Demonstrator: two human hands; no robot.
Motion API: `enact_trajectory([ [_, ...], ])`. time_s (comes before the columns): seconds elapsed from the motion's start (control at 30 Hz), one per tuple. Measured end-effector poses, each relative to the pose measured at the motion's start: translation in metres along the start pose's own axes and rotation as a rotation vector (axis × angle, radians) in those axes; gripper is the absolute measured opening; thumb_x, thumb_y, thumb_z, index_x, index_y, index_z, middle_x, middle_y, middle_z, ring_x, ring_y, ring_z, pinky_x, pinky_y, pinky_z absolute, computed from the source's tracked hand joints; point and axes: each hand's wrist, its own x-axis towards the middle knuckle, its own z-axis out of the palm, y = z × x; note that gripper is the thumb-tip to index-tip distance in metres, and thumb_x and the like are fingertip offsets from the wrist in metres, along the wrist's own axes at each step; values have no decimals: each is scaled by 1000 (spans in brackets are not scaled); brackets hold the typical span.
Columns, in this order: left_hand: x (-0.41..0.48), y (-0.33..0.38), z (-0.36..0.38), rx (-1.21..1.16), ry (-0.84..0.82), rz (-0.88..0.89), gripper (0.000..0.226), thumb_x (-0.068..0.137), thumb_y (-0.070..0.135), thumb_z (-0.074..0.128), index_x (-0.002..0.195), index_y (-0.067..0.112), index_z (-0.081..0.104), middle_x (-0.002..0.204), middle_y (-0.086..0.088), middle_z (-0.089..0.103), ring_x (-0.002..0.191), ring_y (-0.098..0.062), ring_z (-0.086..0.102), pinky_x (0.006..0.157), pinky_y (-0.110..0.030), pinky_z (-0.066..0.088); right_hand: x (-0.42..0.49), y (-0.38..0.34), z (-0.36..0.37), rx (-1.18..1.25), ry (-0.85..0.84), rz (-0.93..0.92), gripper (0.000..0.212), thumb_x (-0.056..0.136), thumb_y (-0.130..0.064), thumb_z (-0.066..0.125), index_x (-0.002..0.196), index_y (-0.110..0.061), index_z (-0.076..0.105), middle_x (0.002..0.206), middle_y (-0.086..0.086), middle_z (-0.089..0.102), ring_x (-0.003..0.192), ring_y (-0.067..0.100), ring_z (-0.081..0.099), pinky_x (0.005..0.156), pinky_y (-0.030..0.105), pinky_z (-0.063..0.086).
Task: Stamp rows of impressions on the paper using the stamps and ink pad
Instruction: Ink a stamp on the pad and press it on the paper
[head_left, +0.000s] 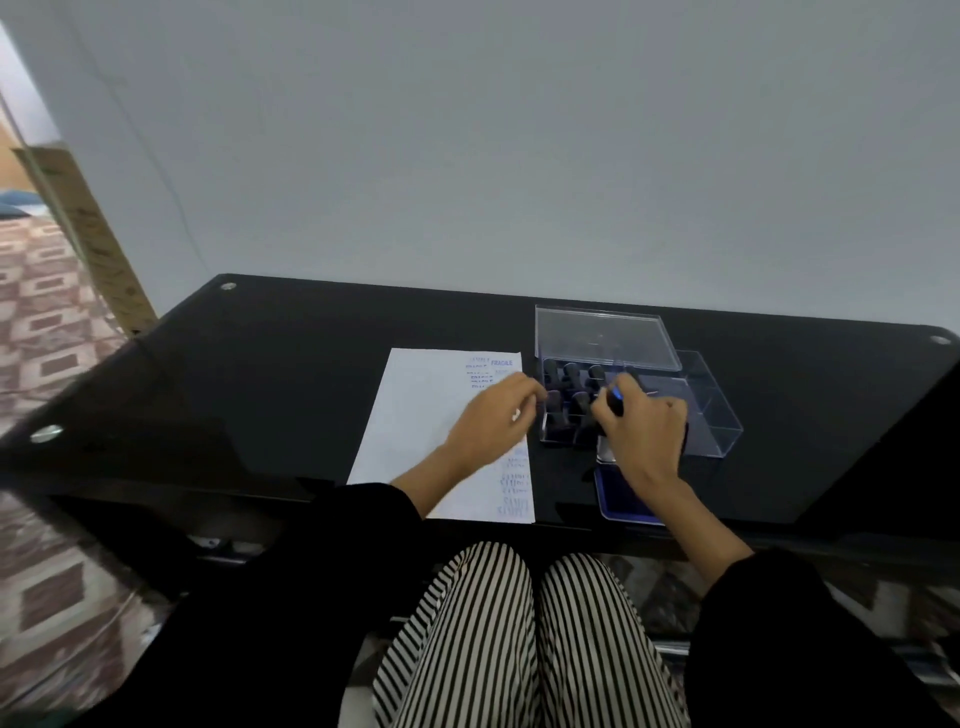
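A white sheet of paper (415, 415) lies on the black table (260, 374), with blue stamped words along its right edge. My left hand (491, 415) rests on the paper's right side, fingers loosely curled near the stamp box. A clear plastic box (711, 410) with its lid (602, 335) raised holds several black stamps (571, 376). My right hand (641, 428) grips a black stamp (616, 400) with a blue tip, just over the box's front. The blue ink pad (618, 499) lies below my right wrist, partly hidden.
A grey wall stands right behind the table. The table's front edge runs above my knees in striped trousers (519, 634). A patterned floor (47, 332) shows to the left. The box's right compartment holds nothing that I can see.
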Motion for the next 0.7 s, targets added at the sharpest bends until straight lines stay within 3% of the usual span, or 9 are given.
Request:
enact_trajectory([
  [0.13,9,-32,-29,16,83,-189,23,95,5,41,111,4,58,114,-10,61,101,-22,59,89,-27,49,37,-34,10,42,-105,-40,17,96,-26,45,91,-12,53,60,0,51,62,27,53,80,33,28],
  [0.27,18,-63,-42,71,53,-347,29,96,6,39,121,7,53,127,-7,55,110,-20,56,91,-24,45,66,-62,34,12,-251,-89,24,97,-35,42,82,-16,43,59,-5,45,65,22,46,84,34,30],
  [0.37,27,-82,-38,128,2,-383,35,96,6,38,129,9,49,135,-5,50,121,-19,49,98,-27,41,83,-77,60,-11,-309,-133,26,96,-36,44,78,-17,45,68,-2,52,68,22,50,80,33,29],
  [0.53,40,-110,-17,262,-114,-388,43,99,14,37,142,10,37,151,-7,34,141,-21,27,114,-30,23,102,-86,99,-70,-432,-145,25,94,-35,48,77,-16,49,72,0,53,70,19,47,85,34,31],
  [0.7,41,-128,1,404,-236,-414,47,102,29,26,148,16,21,159,-3,11,147,-21,3,119,-39,9,106,-87,122,-115,-505,-166,26,93,-36,50,77,-16,52,73,1,55,73,17,50,93,36,34],
])
